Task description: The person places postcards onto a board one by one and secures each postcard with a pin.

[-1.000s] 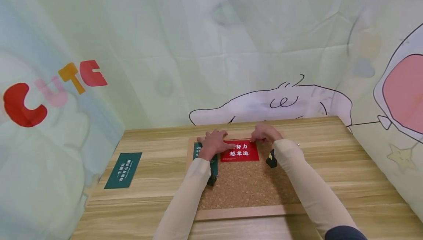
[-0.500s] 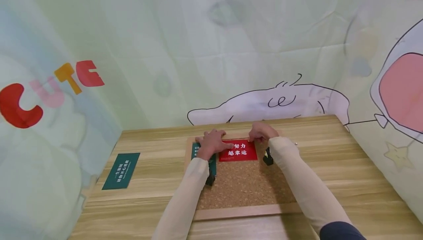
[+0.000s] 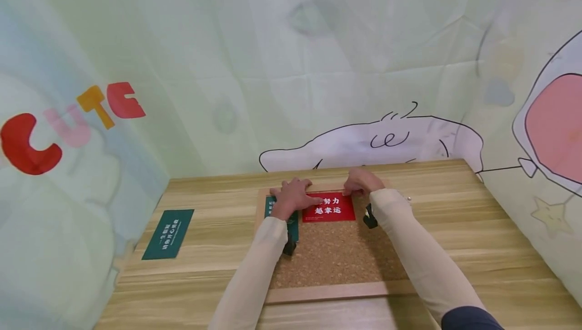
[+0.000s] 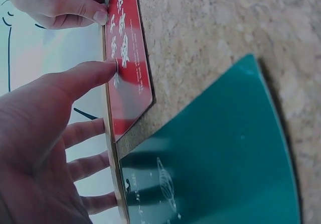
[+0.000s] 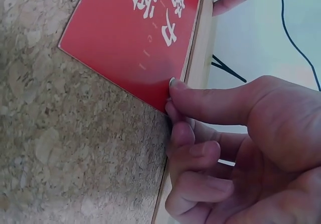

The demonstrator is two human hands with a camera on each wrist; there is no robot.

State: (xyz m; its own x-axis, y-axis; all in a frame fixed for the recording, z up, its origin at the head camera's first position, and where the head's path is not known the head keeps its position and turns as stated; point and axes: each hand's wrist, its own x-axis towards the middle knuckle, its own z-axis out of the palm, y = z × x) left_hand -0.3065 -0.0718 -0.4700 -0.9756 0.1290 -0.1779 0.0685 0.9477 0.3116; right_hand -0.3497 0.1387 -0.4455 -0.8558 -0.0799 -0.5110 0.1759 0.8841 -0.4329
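A red card (image 3: 334,215) with white characters lies at the top of a wood-framed cork board (image 3: 338,259). My left hand (image 3: 292,199) presses its thumb on the card's face near the left end. Its other fingers are spread over the board's top frame, as the left wrist view shows. At the card's upper right corner, my right hand (image 5: 241,133) pinches the edge between thumb and index finger, its remaining fingers curled. A dark green card (image 4: 215,148) lies on the cork left of the red one, partly covered by my left hand and wrist in the head view.
Another dark green card (image 3: 168,234) with white writing lies on the wooden table (image 3: 218,234) left of the board. Behind the table hangs a printed cloth (image 3: 273,67) with cartoon drawings. Black wrist cameras (image 3: 370,217) sit close over the board.
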